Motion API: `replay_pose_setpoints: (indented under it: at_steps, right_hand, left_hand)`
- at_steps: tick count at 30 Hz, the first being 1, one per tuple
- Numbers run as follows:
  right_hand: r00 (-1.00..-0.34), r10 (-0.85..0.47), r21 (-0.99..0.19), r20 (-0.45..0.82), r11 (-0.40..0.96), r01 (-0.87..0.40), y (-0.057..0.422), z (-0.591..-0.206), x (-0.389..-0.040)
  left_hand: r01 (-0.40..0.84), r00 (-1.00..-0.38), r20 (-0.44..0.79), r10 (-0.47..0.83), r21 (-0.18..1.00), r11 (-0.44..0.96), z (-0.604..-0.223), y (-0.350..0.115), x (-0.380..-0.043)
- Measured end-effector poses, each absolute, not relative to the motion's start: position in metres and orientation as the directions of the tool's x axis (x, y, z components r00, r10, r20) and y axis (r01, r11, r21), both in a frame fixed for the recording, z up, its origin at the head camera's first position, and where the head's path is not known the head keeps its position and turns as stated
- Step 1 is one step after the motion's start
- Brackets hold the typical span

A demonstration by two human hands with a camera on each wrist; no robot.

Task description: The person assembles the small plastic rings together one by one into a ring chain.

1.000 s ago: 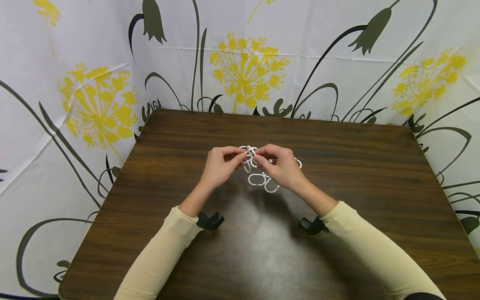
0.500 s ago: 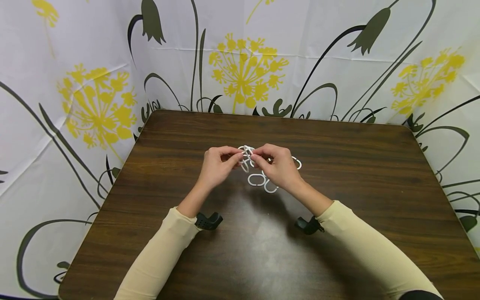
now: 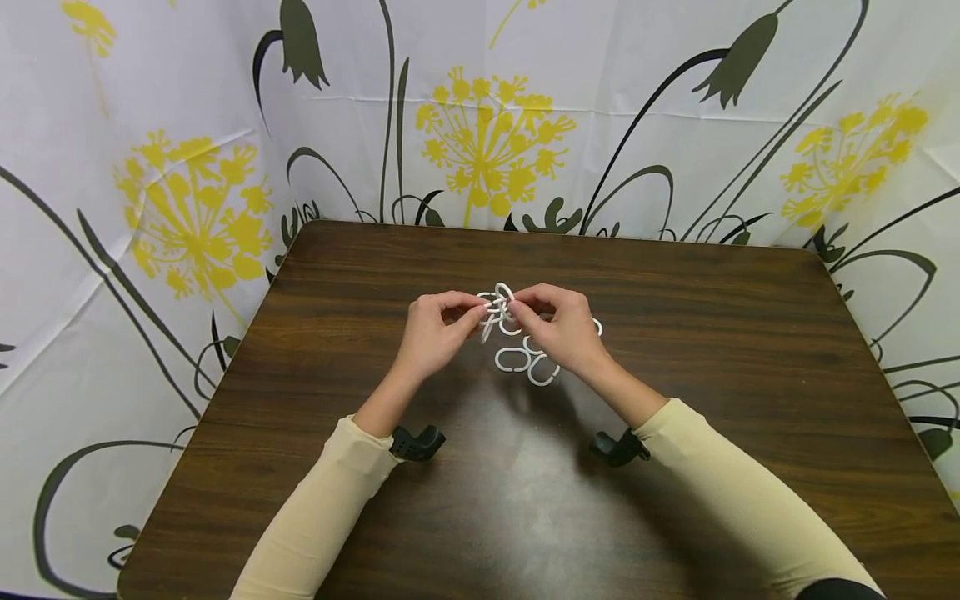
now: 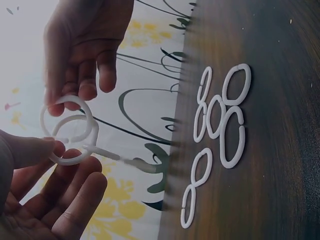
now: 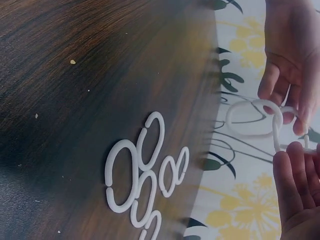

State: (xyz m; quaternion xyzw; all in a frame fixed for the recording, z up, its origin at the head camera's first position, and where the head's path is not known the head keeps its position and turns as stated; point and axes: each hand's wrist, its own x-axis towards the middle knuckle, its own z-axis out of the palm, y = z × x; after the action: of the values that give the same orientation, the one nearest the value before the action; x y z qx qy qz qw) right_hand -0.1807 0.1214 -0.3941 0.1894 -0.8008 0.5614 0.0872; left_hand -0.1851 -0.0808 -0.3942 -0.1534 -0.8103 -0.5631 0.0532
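Observation:
A small cluster of linked white plastic curtain rings (image 3: 498,320), oval with a narrow gap, is held up between both hands above the table. My left hand (image 3: 435,333) pinches one ring between thumb and index finger, its other fingers loosely bent. My right hand (image 3: 561,327) pinches another ring (image 3: 505,286) with its thumb and fingertips; that ring now sticks up. One ring (image 5: 228,120) hangs out from the cluster in the right wrist view. Where the rings cross, fingers partly hide them.
Several more white rings (image 4: 223,142) lie on the dark wood table (image 3: 360,275), below and beside my right hand. A black wrist camera mount (image 3: 417,443) sits on my left wrist, another (image 3: 619,448) on the right. A flower-patterned curtain (image 3: 600,50) hangs behind the table.
My left hand has shifted slightly left, then stayed there. The right hand has risen a little, and the ring in it has swung upward above the cluster.

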Motion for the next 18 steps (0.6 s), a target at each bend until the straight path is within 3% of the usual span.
replay_pose_setpoints:
  at_steps: [5, 18]
  right_hand:
    - [-0.953, -0.163, -0.934, 0.256, 0.213, -0.287, 0.126, -0.394, -0.184]
    - [-0.978, -0.122, -0.984, 0.169, 0.039, -0.175, 0.133, -0.394, -0.188]
  left_hand:
    - [0.293, -0.951, 0.243, 0.191, 0.906, 0.305, -0.396, -0.084, -0.186]
    - [0.321, -0.934, 0.250, 0.253, 0.899, 0.297, -0.392, -0.083, -0.180]
